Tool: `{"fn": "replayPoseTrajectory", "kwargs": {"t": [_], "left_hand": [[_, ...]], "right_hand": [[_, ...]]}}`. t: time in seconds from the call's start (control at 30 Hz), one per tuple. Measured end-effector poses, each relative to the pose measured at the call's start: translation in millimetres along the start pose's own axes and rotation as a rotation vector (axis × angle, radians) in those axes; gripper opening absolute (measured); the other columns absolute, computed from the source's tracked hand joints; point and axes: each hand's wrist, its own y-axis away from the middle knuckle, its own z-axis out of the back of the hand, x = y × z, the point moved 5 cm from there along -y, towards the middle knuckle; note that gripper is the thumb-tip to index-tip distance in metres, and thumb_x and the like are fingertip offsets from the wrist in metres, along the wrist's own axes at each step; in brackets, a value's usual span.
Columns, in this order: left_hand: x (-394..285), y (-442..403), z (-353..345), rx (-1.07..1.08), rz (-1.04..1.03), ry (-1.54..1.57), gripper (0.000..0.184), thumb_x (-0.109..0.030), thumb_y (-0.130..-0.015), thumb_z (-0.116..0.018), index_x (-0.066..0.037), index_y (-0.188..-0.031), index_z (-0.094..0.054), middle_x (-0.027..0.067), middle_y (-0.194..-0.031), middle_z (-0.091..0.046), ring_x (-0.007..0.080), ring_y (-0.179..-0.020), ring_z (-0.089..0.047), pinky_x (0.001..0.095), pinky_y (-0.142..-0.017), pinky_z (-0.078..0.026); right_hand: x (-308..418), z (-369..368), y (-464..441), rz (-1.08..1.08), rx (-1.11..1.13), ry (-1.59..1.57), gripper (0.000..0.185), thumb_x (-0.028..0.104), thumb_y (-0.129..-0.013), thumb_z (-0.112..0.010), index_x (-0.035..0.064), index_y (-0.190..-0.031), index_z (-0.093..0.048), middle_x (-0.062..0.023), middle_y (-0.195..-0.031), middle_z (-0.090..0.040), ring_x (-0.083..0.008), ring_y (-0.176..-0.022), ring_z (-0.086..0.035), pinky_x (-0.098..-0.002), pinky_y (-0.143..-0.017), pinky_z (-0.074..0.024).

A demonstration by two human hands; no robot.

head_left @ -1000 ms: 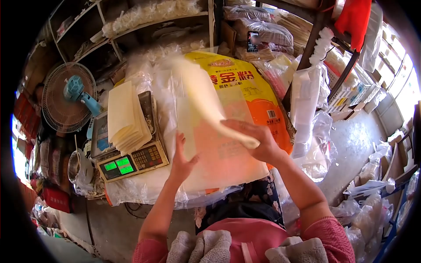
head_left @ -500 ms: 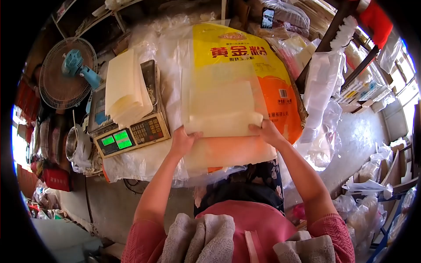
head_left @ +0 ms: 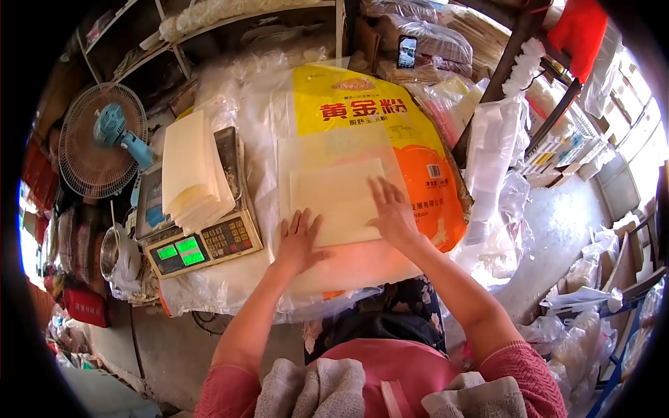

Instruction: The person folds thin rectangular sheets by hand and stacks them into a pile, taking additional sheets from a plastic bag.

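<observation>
A stack of thin cream sheets (head_left: 341, 184) lies flat before me on a translucent plastic sheet (head_left: 390, 268). My left hand (head_left: 300, 244) rests at the stack's near left corner, fingers spread and palm down. On the right side of the stack lies my right hand (head_left: 394, 214), its fingers also stretched out. Neither hand grips anything. Beneath the plastic is a yellow and orange printed sack (head_left: 432, 195). To the left, a folded bundle of similar cream sheets (head_left: 188, 167) sits on a digital scale (head_left: 226, 240) with a lit green display.
A blue fan (head_left: 104, 139) stands at the far left. Clear plastic bags (head_left: 488, 160) hang from a dark post at the right. Behind the sack, a phone (head_left: 407, 52) stands upright against wrapped packs. A red bag (head_left: 87, 306) is low at the left.
Both hands have let go of the stack's near edge and now lie flat on it with fingers spread. The sheets lie flatter. The whole view has shifted a little.
</observation>
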Motion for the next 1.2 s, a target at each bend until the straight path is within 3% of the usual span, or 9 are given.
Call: {"fn": "replayPoseTrajectory", "kwargs": {"t": [0.2,0.4,0.6,0.7,0.83,0.93,1.03,1.13,1.2], "left_hand": [[16.7,-10.8,-15.6,-0.157,-0.088,-0.047,0.076,-0.049,-0.081,-0.064,-0.007,-0.140,-0.040,0.0222,-0.145,-0.034,0.0346,-0.137,-0.029,0.0459,-0.112,-0.024],[32.5,-6.2,44.1,-0.002,0.053,0.265,0.039,-0.019,-0.080,-0.068,-0.004,-0.116,-0.061,0.0144,-0.101,-0.069,0.0272,-0.095,-0.066,0.0384,-0.084,-0.052],[61.4,-16.4,25.6,-0.335,0.260,1.243,0.050,-0.024,-0.077,-0.074,-0.001,-0.118,-0.056,0.0107,-0.087,-0.068,0.0176,-0.078,-0.065,0.0306,-0.073,-0.051],[67.9,-32.0,7.8,-0.450,0.550,0.801,0.047,-0.027,-0.081,-0.071,-0.003,-0.120,-0.056,0.0119,-0.103,-0.066,0.0207,-0.092,-0.064,0.0348,-0.079,-0.051],[36.5,-49.0,14.0,-0.348,0.349,0.186,0.060,-0.048,-0.088,-0.057,-0.010,-0.133,-0.048,0.0144,-0.138,-0.045,0.0266,-0.127,-0.043,0.0457,-0.103,-0.034],[23.1,-56.5,5.3,-0.173,0.284,0.125,0.070,-0.060,-0.088,-0.047,-0.014,-0.142,-0.040,0.0134,-0.151,-0.030,0.0273,-0.140,-0.025,0.0527,-0.112,-0.015],[26.1,-59.8,-3.6,-0.120,0.285,0.097,0.074,-0.063,-0.088,-0.044,-0.016,-0.145,-0.036,0.0129,-0.152,-0.028,0.0261,-0.142,-0.021,0.0559,-0.113,-0.009],[26.6,-60.6,-11.6,-0.169,0.268,0.042,0.072,-0.061,-0.088,-0.045,-0.016,-0.144,-0.037,0.0127,-0.152,-0.028,0.0258,-0.142,-0.021,0.0562,-0.113,-0.009],[24.5,-59.1,-11.0,-0.178,0.271,0.028,0.072,-0.061,-0.088,-0.046,-0.015,-0.144,-0.037,0.0127,-0.152,-0.028,0.0256,-0.142,-0.021,0.0556,-0.113,-0.008]], "right_hand": [[-1.0,-2.3,12.7,0.070,0.388,0.007,0.087,0.043,-0.075,-0.072,0.0158,-0.146,-0.030,-0.0149,-0.152,-0.024,-0.0354,-0.141,-0.019,-0.0469,-0.114,-0.0169],[-35.5,9.7,19.6,0.186,0.383,-0.373,0.066,0.039,-0.077,-0.071,0.0114,-0.133,-0.049,-0.0151,-0.137,-0.048,-0.0317,-0.127,-0.045,-0.0382,-0.104,-0.0368],[-61.7,-5.9,14.2,-0.412,0.215,-0.602,0.041,0.040,-0.085,-0.064,0.0050,-0.106,-0.064,-0.0147,-0.087,-0.067,-0.0286,-0.081,-0.064,-0.0359,-0.074,-0.0486],[-59.6,-13.0,0.8,-0.499,0.169,-0.460,0.044,0.048,-0.086,-0.059,0.0038,-0.080,-0.057,-0.0150,-0.074,-0.061,-0.0302,-0.070,-0.059,-0.0397,-0.064,-0.0451],[-58.9,-26.4,-7.7,-0.593,0.083,-0.353,0.048,0.048,-0.085,-0.059,0.0038,-0.070,-0.051,-0.0153,-0.071,-0.060,-0.0317,-0.071,-0.059,-0.0430,-0.064,-0.0438],[-59.8,-28.7,-12.6,-0.593,0.131,-0.310,0.043,0.047,-0.083,-0.061,0.0052,-0.080,-0.053,-0.0150,-0.074,-0.062,-0.0340,-0.072,-0.061,-0.0451,-0.064,-0.0450],[-49.5,-15.3,-20.9,-0.602,0.275,-0.235,0.044,0.044,-0.086,-0.059,0.0075,-0.109,-0.055,-0.0155,-0.103,-0.064,-0.0336,-0.096,-0.061,-0.0429,-0.081,-0.0471],[-20.9,-4.8,-29.6,-0.074,-0.082,0.142,0.059,0.041,-0.090,-0.054,0.0114,-0.138,-0.038,-0.0165,-0.139,-0.043,-0.0352,-0.129,-0.040,-0.0451,-0.105,-0.0334],[-11.0,-12.4,-27.1,0.013,0.033,0.104,0.058,0.040,-0.094,-0.047,0.0146,-0.144,-0.032,-0.0145,-0.148,-0.030,-0.0374,-0.136,-0.026,-0.0494,-0.110,-0.0224]]}}
